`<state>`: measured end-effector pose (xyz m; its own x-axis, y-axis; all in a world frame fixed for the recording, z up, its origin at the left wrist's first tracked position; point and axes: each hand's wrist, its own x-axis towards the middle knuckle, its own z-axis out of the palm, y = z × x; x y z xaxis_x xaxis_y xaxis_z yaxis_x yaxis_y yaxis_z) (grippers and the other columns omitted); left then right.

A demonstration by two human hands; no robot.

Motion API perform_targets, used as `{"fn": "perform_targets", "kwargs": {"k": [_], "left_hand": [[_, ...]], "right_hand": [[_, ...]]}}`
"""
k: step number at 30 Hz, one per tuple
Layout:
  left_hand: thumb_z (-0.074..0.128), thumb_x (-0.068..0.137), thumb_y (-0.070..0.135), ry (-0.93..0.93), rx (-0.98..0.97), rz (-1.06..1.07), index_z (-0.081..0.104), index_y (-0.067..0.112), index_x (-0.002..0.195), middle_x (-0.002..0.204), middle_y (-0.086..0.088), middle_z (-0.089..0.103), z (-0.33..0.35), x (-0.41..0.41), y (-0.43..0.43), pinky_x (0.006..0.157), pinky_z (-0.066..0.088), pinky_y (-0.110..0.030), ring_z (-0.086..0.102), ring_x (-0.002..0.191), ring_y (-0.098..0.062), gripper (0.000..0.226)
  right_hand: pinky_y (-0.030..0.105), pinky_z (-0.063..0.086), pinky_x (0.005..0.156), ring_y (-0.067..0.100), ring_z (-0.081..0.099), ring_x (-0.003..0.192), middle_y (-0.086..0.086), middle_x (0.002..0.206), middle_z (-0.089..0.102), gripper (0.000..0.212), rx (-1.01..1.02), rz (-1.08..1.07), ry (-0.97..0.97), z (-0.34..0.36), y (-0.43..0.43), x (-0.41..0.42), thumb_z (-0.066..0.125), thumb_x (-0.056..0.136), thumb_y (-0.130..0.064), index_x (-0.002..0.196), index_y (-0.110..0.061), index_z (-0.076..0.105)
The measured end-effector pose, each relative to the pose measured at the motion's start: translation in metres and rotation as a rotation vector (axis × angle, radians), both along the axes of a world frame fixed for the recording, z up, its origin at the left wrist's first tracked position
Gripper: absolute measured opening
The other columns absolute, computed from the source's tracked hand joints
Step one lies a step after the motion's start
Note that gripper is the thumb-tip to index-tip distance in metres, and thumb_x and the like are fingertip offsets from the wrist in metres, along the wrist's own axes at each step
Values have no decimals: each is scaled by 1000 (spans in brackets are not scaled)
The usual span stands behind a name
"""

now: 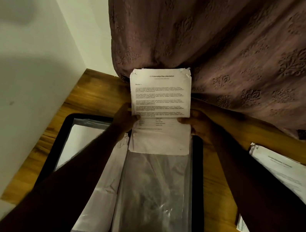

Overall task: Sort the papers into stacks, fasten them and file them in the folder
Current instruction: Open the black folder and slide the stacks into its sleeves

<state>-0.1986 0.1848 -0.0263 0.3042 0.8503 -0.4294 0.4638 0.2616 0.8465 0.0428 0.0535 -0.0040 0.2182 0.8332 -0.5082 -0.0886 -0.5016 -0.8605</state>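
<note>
A stack of printed papers (159, 94) headed "Internship Documentation" stands over the top edge of an open black folder (200, 184). Its lower end sits inside the mouth of a clear plastic sleeve (154, 197) on the folder's right side. My left hand (125, 116) grips the stack's left edge, and my right hand (197, 125) grips its right edge. Papers lie in the sleeves on the folder's left side (100, 198). A second stack of printed papers (283, 178) lies on the table to the right, partly under my right forearm.
The wooden table (219, 208) meets a white wall (13, 72) on the left. A patterned brown curtain (240, 49) hangs over the table's far edge, right behind the held stack.
</note>
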Motion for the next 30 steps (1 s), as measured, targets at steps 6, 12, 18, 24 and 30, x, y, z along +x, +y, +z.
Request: {"fn": "perform_targets", "kwargs": {"k": [6, 12, 18, 24, 30], "left_hand": [[66, 93, 27, 396, 700, -270, 50, 9, 134, 137, -18, 48, 12, 16, -33, 103, 47, -54, 45, 126, -38, 47], [53, 97, 54, 340, 470, -742, 63, 26, 115, 120, 3, 65, 18, 75, -82, 101, 41, -44, 55, 120, -22, 35], [63, 93, 40, 198, 393, -593, 74, 23, 98, 115, -2, 69, 23, 100, -89, 97, 49, -46, 61, 111, -25, 22], [46, 97, 37, 224, 450, -534, 72, 20, 95, 106, -3, 71, 27, 106, -87, 95, 48, -46, 64, 102, -25, 31], [43, 100, 34, 250, 464, -583, 71, 16, 108, 110, -6, 70, 29, 104, -87, 95, 49, -44, 63, 105, -26, 34]], "right_hand": [[59, 50, 98, 33, 63, 118, 8, 125, 69, 32, 15, -8, -83, 2, 13, 0, 68, 91, -6, 121, -20, 66], [44, 57, 85, 30, 67, 110, -1, 114, 72, 35, -50, -48, -29, 8, 20, -2, 67, 90, -5, 119, -26, 67], [25, 55, 53, 9, 72, 76, 3, 107, 71, 32, 7, 4, -56, 9, 19, 2, 61, 96, -5, 128, -12, 61], [32, 50, 72, 13, 53, 66, -5, 73, 64, 29, -374, 66, -22, 12, 16, 16, 41, 103, -23, 87, -19, 65], [38, 57, 82, 19, 72, 95, -3, 106, 75, 29, -154, -69, 25, -1, 21, 15, 65, 96, -27, 125, -23, 66]]}}
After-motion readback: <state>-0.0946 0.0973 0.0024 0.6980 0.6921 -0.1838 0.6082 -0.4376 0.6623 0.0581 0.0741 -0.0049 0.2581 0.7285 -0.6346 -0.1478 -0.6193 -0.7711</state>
